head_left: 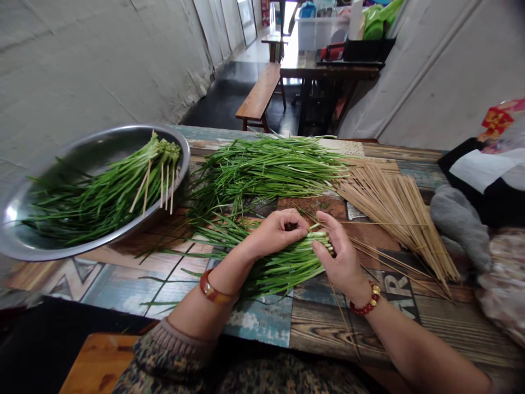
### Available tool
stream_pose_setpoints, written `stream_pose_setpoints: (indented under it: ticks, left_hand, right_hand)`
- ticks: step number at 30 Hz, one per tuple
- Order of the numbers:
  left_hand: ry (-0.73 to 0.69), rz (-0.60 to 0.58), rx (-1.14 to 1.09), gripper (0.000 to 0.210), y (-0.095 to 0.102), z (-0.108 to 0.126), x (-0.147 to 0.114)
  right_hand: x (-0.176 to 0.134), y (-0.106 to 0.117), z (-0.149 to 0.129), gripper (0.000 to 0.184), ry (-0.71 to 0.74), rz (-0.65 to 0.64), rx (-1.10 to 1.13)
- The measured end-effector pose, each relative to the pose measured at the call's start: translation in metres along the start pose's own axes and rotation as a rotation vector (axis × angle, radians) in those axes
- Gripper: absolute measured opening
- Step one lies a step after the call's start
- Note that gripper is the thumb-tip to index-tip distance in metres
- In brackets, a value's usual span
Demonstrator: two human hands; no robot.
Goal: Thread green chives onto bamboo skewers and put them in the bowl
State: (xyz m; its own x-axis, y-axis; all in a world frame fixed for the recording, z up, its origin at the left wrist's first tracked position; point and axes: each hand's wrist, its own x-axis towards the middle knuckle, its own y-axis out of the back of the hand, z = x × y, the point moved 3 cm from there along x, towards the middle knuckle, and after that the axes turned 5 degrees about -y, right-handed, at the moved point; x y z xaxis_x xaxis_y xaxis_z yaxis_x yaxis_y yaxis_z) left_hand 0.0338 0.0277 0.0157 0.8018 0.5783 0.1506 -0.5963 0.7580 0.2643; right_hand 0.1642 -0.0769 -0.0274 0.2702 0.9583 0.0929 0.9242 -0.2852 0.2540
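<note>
In front of me lies a bundle of green chives (283, 268), its pale cut ends pointing right. My left hand (283, 230) is closed in a pinch on a chive stalk at the top of the bundle, near the pale ends. My right hand (338, 254) curves around those ends, its thumb pressed on the stems and its forefinger raised. A thin bamboo skewer (343, 314) slants down toward the table's near edge from below the bundle. Behind my hands spreads a larger pile of loose chives (266, 167).
A steel basin (184, 156) at left holds skewered chives (110, 191). Many bamboo skewers (394, 213) fan out at right, beside a grey cloth-like bundle (457, 224) and a plastic bag (506, 279). Beyond the table stand a wooden bench (262, 90) and another table (301, 71).
</note>
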Motion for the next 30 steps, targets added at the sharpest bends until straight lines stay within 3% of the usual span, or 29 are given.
stream_pose_setpoints:
  ticks: [3,6,16,30]
  left_hand:
    - [0.068,0.004,-0.058,0.021,0.004,0.003,-0.001]
    - [0.126,0.091,-0.111,0.03,0.008,0.003,-0.002]
    - [0.177,0.156,-0.202,0.02,-0.002,-0.004,0.0]
    - [0.121,0.03,-0.106,0.019,-0.005,-0.007,0.003]
  right_hand:
    - [0.0,0.001,0.001,0.053,-0.003,0.002,0.014]
    - [0.0,0.001,0.0,0.052,-0.009,0.007,0.007]
    - [0.001,0.0,-0.001,0.054,-0.006,0.008,-0.03]
    - [0.0,0.001,-0.002,0.059,0.019,-0.022,-0.027]
